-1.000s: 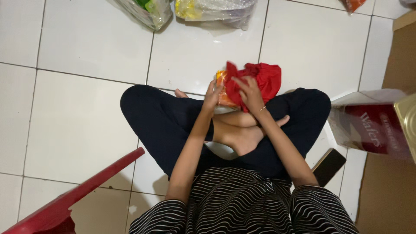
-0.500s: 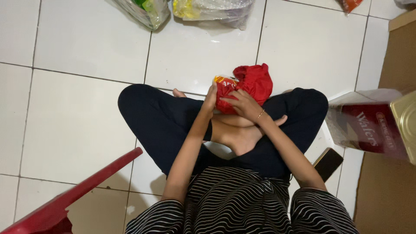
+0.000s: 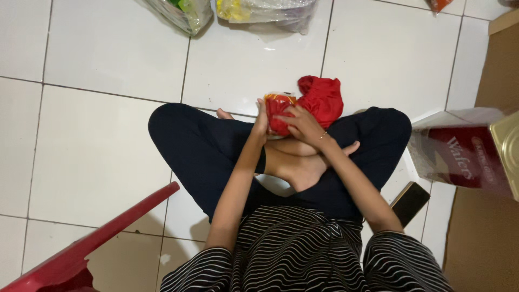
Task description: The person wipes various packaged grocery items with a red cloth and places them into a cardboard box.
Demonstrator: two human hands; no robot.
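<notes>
sitting cross-legged on the floor (image 3: 108, 157), pinching a small red packet (image 3: 277, 111) between left hand (image 3: 261, 116) and right hand (image 3: 300, 121), beside the red bag (image 3: 323, 97), probably needing a firmer pinch next.

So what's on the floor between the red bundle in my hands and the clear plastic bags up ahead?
Nothing. In the head view, only bare white tile floor lies between the red bundle and the clear plastic bags.
</notes>
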